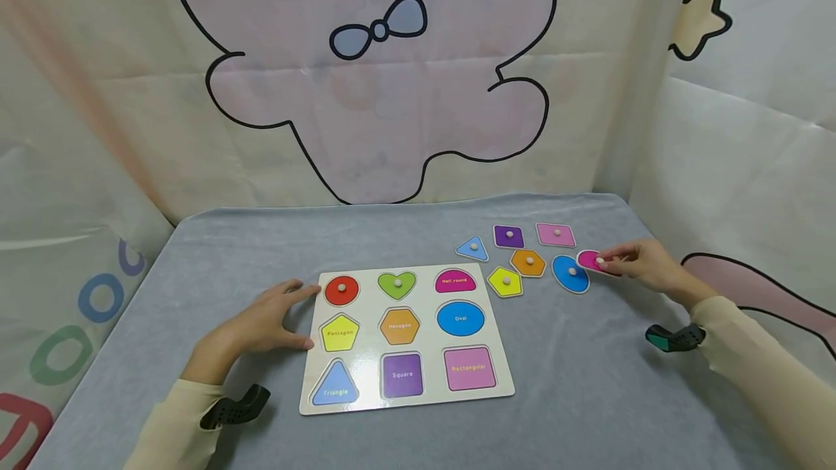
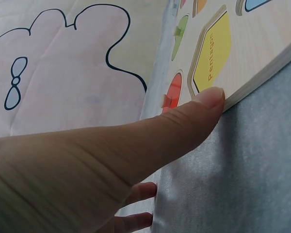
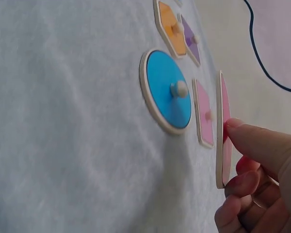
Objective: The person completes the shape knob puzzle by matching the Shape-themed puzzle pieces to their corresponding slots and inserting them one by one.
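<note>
Head view, right hand: the right hand [image 1: 643, 265] pinches the pink half-round piece [image 1: 590, 260], its fingers grasping the knob, just beside the blue oval piece [image 1: 570, 274].
Head view, left hand: the left hand [image 1: 264, 318] touches the left side of the board [image 1: 369, 376] with fingers extended, unclenched.
Head view, board: lies on the gray counter [image 1: 562, 383]; the red circle [image 1: 342, 290] and green heart [image 1: 396, 284] sit in their slots.
Head view, loose pieces: right of the board's upper corner lie the blue triangle [image 1: 473, 249], purple square [image 1: 509, 236], pink rectangle [image 1: 556, 235], orange hexagon [image 1: 527, 263] and yellow pentagon [image 1: 505, 282].
Left wrist view, thumb: the left thumb [image 2: 184, 116] rests against the board's edge, beside the pentagon slot [image 2: 212, 53].
Right wrist view, half-round piece: seen nearly edge-on in the fingers' grasp, beyond the oval.
</note>
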`<state>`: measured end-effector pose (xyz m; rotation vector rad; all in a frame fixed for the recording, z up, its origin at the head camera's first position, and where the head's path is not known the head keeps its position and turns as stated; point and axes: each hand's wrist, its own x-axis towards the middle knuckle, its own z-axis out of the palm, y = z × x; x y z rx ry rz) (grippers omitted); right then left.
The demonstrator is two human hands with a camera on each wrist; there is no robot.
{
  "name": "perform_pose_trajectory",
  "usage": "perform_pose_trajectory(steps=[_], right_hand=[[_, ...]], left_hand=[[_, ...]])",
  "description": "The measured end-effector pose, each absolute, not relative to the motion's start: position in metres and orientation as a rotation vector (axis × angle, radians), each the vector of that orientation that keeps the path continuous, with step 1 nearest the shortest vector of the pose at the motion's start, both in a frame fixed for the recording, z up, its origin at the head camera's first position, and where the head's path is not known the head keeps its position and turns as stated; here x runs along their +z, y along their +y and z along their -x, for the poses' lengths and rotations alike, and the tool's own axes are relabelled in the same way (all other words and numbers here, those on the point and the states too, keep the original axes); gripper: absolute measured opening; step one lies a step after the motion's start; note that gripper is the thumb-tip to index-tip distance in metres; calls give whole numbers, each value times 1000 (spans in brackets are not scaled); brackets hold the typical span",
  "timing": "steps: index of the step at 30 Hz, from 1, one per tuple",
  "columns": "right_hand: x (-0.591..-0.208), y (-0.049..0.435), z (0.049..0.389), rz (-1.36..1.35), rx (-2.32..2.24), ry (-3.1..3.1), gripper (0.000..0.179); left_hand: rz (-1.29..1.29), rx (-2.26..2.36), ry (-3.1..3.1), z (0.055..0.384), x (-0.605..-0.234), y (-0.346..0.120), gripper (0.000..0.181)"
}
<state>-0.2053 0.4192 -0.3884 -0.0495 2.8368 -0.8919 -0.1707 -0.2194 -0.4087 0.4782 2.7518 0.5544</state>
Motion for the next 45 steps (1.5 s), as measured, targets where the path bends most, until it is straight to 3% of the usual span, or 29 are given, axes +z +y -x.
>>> perform_pose_trajectory(steps=[45], right_hand=[[-382, 373, 224, 126, -955, 2815, 41]], left_hand=[[-480, 556, 2759, 172, -412, -221, 96]])
